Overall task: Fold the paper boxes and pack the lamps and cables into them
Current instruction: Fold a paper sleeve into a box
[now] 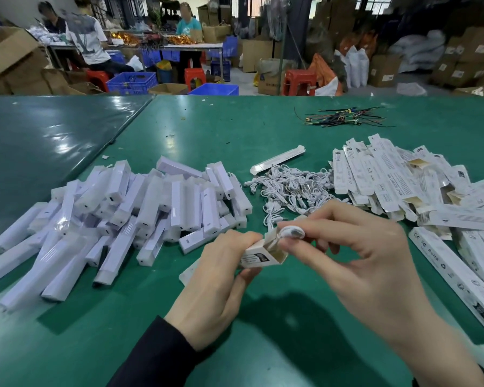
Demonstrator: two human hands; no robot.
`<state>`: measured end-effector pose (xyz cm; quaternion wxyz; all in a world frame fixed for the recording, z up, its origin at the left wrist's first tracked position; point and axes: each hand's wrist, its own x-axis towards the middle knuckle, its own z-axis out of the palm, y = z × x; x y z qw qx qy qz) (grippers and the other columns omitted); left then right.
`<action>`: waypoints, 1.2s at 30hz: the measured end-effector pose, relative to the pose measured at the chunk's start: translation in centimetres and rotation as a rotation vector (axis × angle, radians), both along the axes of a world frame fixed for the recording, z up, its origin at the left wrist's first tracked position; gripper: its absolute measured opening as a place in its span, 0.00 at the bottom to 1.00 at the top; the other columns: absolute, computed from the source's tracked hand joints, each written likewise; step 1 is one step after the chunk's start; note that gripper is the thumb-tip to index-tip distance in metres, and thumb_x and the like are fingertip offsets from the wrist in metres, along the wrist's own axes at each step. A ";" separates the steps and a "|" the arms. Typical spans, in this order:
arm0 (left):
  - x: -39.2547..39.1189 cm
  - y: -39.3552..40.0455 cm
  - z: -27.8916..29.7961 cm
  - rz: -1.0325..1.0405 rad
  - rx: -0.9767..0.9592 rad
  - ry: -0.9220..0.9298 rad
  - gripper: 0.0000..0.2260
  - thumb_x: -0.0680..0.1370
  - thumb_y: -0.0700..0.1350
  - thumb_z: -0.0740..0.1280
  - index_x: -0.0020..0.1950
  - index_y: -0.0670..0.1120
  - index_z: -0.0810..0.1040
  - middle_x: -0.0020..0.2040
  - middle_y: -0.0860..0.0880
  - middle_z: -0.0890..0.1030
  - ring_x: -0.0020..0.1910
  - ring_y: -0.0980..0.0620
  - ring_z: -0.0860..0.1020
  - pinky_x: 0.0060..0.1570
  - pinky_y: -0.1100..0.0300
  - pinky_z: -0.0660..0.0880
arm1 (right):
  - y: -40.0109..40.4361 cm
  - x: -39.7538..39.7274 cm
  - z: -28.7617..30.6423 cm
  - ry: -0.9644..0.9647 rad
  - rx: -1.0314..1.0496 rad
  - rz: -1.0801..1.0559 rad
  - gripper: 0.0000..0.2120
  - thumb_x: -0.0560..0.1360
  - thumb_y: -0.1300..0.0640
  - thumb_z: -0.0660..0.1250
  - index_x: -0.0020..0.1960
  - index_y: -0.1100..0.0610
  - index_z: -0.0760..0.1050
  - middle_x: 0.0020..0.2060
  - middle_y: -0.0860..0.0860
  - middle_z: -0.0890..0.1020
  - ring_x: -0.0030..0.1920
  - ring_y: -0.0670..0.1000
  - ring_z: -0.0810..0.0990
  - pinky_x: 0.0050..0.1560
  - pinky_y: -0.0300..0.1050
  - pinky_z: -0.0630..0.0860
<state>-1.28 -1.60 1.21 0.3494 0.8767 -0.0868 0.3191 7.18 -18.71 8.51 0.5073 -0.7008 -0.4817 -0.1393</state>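
Head view: the left hand (213, 277) grips an open-ended paper box (263, 254), while the right hand (355, 258) pinches a coiled white cable (291, 232) at its mouth. Beyond the fingertips lie more cables (291, 188); left, lamps (129, 213); right, flat boxes (408, 180), one printed "RoHS", on the green table (235, 129).

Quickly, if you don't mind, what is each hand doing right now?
Left hand: grips the small white open-ended paper box.
Right hand: pinches a coiled white cable at the box's open end.
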 end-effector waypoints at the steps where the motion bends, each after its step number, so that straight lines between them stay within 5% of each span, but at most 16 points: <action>1: 0.0 0.0 0.0 0.005 -0.005 0.005 0.14 0.80 0.44 0.58 0.64 0.55 0.67 0.52 0.59 0.71 0.47 0.53 0.72 0.47 0.52 0.73 | 0.0 0.0 -0.1 -0.006 0.003 -0.006 0.03 0.71 0.57 0.73 0.44 0.55 0.85 0.36 0.48 0.81 0.33 0.47 0.74 0.34 0.38 0.70; 8: 0.0 0.0 0.1 0.031 0.061 0.030 0.13 0.80 0.45 0.58 0.65 0.51 0.68 0.52 0.53 0.74 0.48 0.49 0.73 0.48 0.48 0.73 | -0.3 0.1 -0.2 -0.133 -0.050 -0.057 0.02 0.71 0.57 0.74 0.42 0.55 0.85 0.38 0.48 0.81 0.37 0.45 0.77 0.38 0.35 0.71; 11: 0.0 -0.1 0.2 0.057 0.093 0.052 0.14 0.79 0.45 0.57 0.65 0.51 0.68 0.52 0.51 0.74 0.49 0.48 0.73 0.49 0.46 0.73 | -1.1 0.6 0.0 -0.293 -0.223 -0.073 0.06 0.75 0.52 0.70 0.46 0.52 0.85 0.42 0.47 0.79 0.40 0.51 0.76 0.41 0.48 0.73; 14: 0.0 -0.2 0.2 0.065 0.076 0.063 0.14 0.79 0.44 0.57 0.65 0.51 0.67 0.53 0.51 0.75 0.50 0.48 0.74 0.50 0.46 0.74 | -1.2 0.6 -0.1 -0.237 -0.259 -0.036 0.08 0.77 0.51 0.67 0.45 0.52 0.84 0.43 0.45 0.78 0.44 0.49 0.76 0.43 0.51 0.73; 20: -0.2 -0.2 0.0 0.095 0.097 0.073 0.15 0.79 0.45 0.57 0.67 0.51 0.66 0.54 0.52 0.74 0.51 0.51 0.72 0.52 0.50 0.71 | -0.6 0.2 -0.5 -0.001 -0.028 -0.157 0.04 0.66 0.59 0.75 0.37 0.50 0.83 0.33 0.43 0.79 0.33 0.47 0.75 0.38 0.29 0.66; 26: -0.3 -0.3 0.3 0.133 0.168 0.063 0.24 0.78 0.43 0.57 0.73 0.54 0.60 0.55 0.53 0.73 0.51 0.49 0.74 0.51 0.49 0.71 | -0.2 0.1 -1.4 -0.142 -0.232 -0.056 0.09 0.76 0.50 0.67 0.44 0.51 0.84 0.42 0.47 0.76 0.43 0.51 0.76 0.44 0.46 0.73; 32: -0.3 -0.2 0.8 0.198 0.213 0.101 0.26 0.80 0.45 0.57 0.78 0.53 0.55 0.50 0.53 0.72 0.45 0.50 0.71 0.45 0.50 0.73 | 0.6 0.4 -3.3 0.485 0.266 0.006 0.04 0.71 0.62 0.75 0.43 0.54 0.82 0.39 0.51 0.83 0.39 0.48 0.81 0.43 0.37 0.76; 36: -0.3 -0.2 1.5 0.176 0.250 0.156 0.28 0.81 0.43 0.61 0.77 0.60 0.53 0.50 0.51 0.75 0.46 0.49 0.74 0.43 0.50 0.75 | 1.7 0.3 -4.5 0.603 0.209 0.003 0.04 0.70 0.60 0.74 0.43 0.53 0.84 0.43 0.50 0.84 0.40 0.48 0.82 0.41 0.37 0.77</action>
